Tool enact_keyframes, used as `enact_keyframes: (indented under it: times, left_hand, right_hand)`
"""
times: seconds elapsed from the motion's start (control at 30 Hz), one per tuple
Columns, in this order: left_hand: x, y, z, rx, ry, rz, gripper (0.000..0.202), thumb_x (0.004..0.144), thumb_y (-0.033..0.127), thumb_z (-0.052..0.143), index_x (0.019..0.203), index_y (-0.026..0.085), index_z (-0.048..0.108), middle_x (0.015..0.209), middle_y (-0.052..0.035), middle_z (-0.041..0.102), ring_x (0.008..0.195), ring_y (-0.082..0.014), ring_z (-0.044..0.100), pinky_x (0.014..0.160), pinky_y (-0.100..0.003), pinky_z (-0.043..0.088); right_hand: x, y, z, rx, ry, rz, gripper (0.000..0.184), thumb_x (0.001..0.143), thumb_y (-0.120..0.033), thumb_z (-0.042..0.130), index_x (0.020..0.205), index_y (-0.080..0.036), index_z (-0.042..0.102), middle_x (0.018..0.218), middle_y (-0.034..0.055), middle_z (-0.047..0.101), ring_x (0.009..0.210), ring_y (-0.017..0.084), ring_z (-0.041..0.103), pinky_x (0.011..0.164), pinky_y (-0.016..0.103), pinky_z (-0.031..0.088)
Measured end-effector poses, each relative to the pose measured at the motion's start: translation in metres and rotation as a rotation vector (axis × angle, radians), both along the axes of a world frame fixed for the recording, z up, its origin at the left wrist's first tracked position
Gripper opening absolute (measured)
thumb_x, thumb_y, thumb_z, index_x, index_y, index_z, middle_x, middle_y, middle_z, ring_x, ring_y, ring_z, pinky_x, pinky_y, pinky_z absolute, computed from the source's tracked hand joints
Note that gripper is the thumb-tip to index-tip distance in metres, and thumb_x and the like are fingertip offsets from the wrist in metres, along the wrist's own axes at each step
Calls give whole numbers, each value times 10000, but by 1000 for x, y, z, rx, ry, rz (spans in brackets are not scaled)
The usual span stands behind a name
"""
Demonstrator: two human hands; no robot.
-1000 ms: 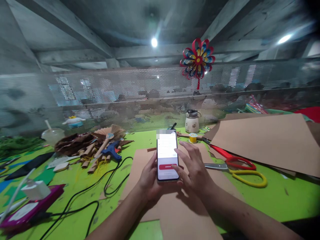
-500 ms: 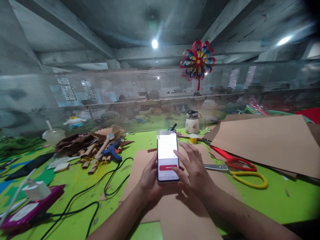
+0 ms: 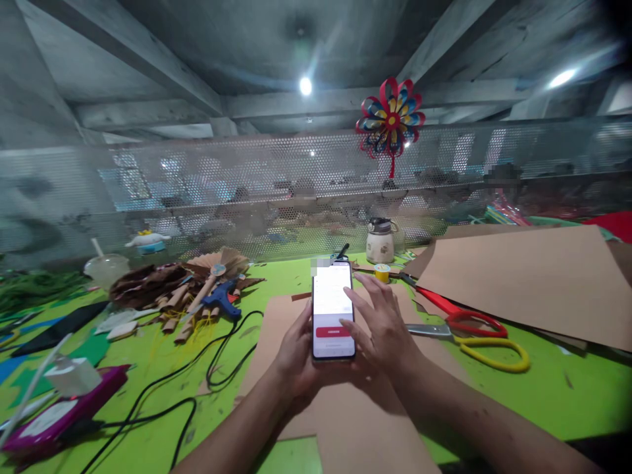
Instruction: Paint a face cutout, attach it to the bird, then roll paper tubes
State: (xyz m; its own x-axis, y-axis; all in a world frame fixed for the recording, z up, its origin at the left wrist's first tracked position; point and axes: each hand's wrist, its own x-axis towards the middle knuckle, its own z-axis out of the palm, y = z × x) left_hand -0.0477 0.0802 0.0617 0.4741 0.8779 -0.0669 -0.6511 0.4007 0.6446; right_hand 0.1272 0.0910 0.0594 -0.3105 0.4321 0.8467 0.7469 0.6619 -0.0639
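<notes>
A smartphone [image 3: 334, 309] with a bright white screen and a red button bar is held upright above the brown cardboard sheets [image 3: 276, 329]. My left hand [image 3: 295, 355] is wrapped round its left side and lower back, the thumb along the edge. Over the screen's right side hovers my right hand [image 3: 382, 322], fingers apart, with thumb and index fingertip at or just above the glass; contact is hard to tell. Just right of that hand lie large scissors [image 3: 459, 329] with one red and one yellow handle.
On the left are a blue glue gun [image 3: 223, 299], brown paper rolls [image 3: 182, 309], black cables [image 3: 197, 352] and a purple power strip [image 3: 69, 415]. Behind the phone stand a white bottle [image 3: 380, 242] and a yellow spool [image 3: 382, 273]. Cardboard [image 3: 523, 276] is stacked at right.
My right thumb has lifted slightly from the red bar's lower edge to its upper edge, and the right fingers have shifted up a little. The phone stays in my left hand, nearly still.
</notes>
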Motion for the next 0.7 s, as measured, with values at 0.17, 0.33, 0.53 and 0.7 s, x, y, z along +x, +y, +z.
enact_keyframes:
  times: [0.17, 0.33, 0.53, 0.7]
  left_hand:
    - [-2, 1, -2, 20, 22, -45, 522, 920, 495, 463, 1283, 136, 572, 1123, -192, 679, 875, -365, 687, 719, -570, 537]
    - [-2, 0, -1, 7, 4, -30, 499, 933, 460, 458, 1311, 147, 545, 1119, -177, 685, 893, -336, 692, 777, -546, 533]
    - [-2, -1, 2, 11, 30, -60, 526, 936, 481, 437, 1335, 149, 521, 1082, -185, 695, 895, -358, 688, 767, -577, 521]
    - [-1, -2, 2, 7, 42, -34, 496, 938, 464, 442, 1307, 150, 547, 1092, -175, 694, 873, -338, 692, 749, -552, 537]
  right_hand:
    - [0, 3, 1, -8, 23, -15, 455, 906, -348, 535, 1323, -169, 506, 1434, 161, 402, 1336, 332, 324, 1021, 585, 374]
    - [1, 3, 4, -22, 29, -28, 437, 919, -336, 516, 1326, -179, 513, 1443, 147, 392, 1357, 325, 310, 1040, 579, 370]
    - [1, 4, 6, -25, 43, -29, 429, 920, -338, 517, 1325, -195, 516, 1447, 138, 395, 1357, 331, 314, 1035, 587, 376]
    - [2, 4, 5, -16, 40, -13, 436, 914, -342, 524, 1320, -181, 511, 1448, 145, 392, 1354, 330, 313, 1033, 583, 372]
